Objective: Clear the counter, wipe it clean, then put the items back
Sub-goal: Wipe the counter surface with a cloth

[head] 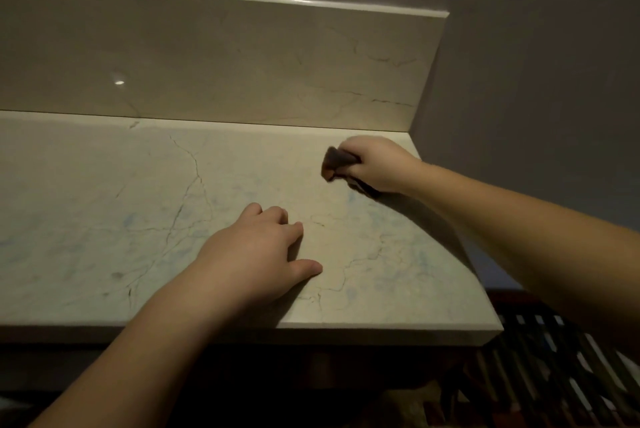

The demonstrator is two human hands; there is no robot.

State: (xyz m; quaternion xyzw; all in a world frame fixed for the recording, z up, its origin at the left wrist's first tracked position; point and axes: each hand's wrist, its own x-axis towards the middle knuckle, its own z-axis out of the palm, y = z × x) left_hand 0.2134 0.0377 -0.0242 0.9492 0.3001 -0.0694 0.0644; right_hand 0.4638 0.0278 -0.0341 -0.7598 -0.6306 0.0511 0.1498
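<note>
The pale veined marble counter (104, 212) fills the middle of the head view, with nothing standing on it. My right hand (377, 164) grips a dark brown cloth (337, 162) near the counter's far right corner, the cloth bunched under my curled fingers and touching the stone. My left hand (259, 254) rests palm down on the counter near its front edge, fingers relaxed and slightly bent, holding nothing.
A marble backsplash (242, 60) rises behind the counter, topped by a narrow ledge. A grey wall (536, 81) closes the right side. Below the counter's right end lies a dark striped mat or grate (554, 375). The cabinet front under the counter is in shadow.
</note>
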